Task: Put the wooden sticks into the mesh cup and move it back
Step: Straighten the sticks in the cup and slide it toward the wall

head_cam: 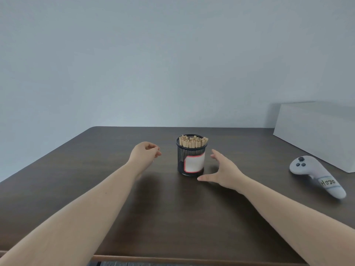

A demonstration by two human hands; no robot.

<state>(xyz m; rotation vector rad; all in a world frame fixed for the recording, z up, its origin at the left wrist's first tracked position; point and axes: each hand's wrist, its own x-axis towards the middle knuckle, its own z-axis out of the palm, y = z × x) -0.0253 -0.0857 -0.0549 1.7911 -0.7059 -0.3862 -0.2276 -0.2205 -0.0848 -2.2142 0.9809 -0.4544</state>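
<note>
A black mesh cup point(187, 156) with a white red-edged label stands upright in the middle of the dark table point(115, 208). Several wooden sticks point(193, 142) stand inside it, their tops above the rim. My left hand point(146, 155) hovers to the left of the cup, apart from it, fingers loosely curled with nothing visible in them. My right hand point(223, 170) is just right of the cup, fingers and thumb spread wide, thumb tip near the cup's base, not touching it.
A pale grey game controller point(317, 174) with a handwritten label lies at the right. A white box point(317, 131) sits at the back right against the wall. The table's front edge point(172, 259) runs along the bottom.
</note>
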